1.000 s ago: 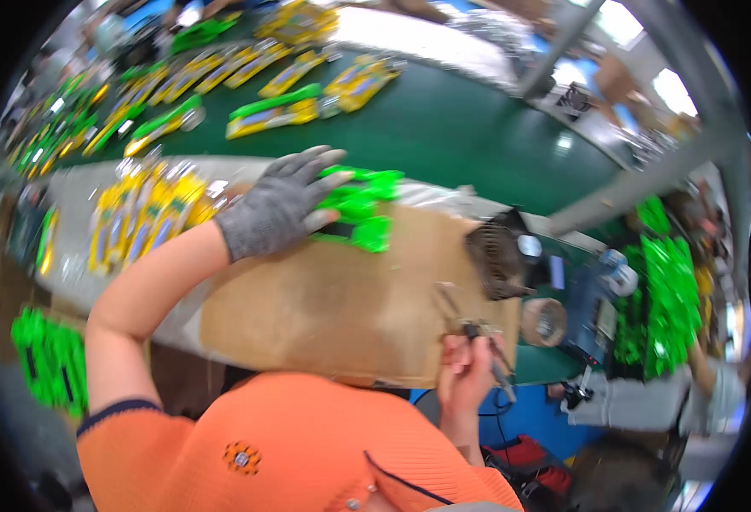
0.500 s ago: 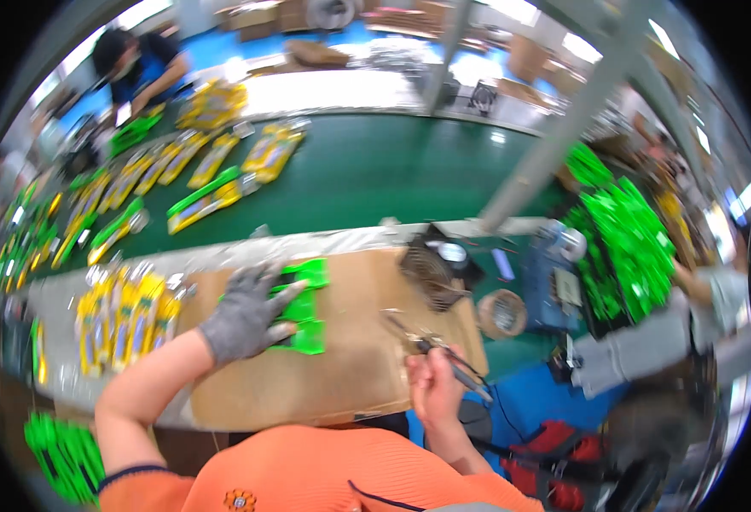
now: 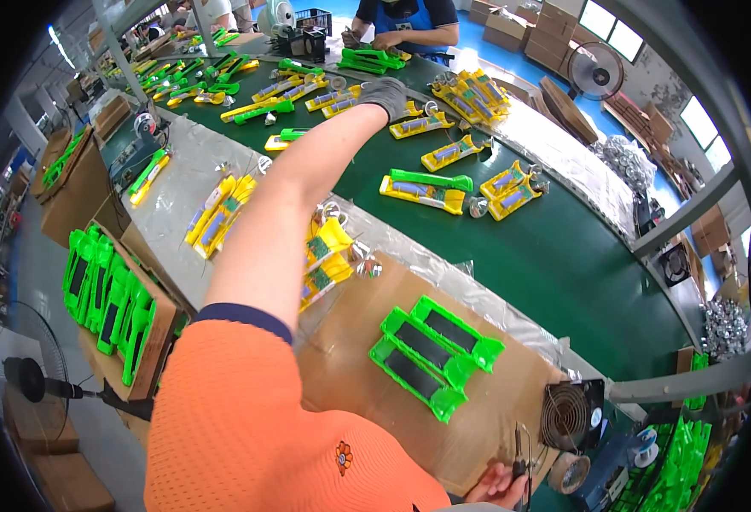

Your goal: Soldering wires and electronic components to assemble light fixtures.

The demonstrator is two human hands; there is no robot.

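Observation:
My left hand (image 3: 384, 92), in a grey glove, is stretched far out over the green conveyor belt (image 3: 563, 256), right beside yellow-and-blue housings (image 3: 418, 126). Its fingers are curled, and whether they grip anything cannot be made out. Three bright green plastic housings (image 3: 431, 350) lie side by side on a cardboard sheet (image 3: 495, 427) in front of me, with no hand on them. At the bottom edge my right hand (image 3: 499, 492) pinches a thin metal tool (image 3: 520, 452) beside the cardboard.
A small black fan (image 3: 570, 416) and a tape roll (image 3: 573, 472) sit at the right. Yellow parts (image 3: 328, 256) lie on the foil-covered ledge. A box of green shells (image 3: 111, 299) stands to my left. Another person (image 3: 405, 21) works across the belt.
My left hand has lifted off the green housings and reached far forward over the belt. The view has swung left. My right hand still holds the thin tool.

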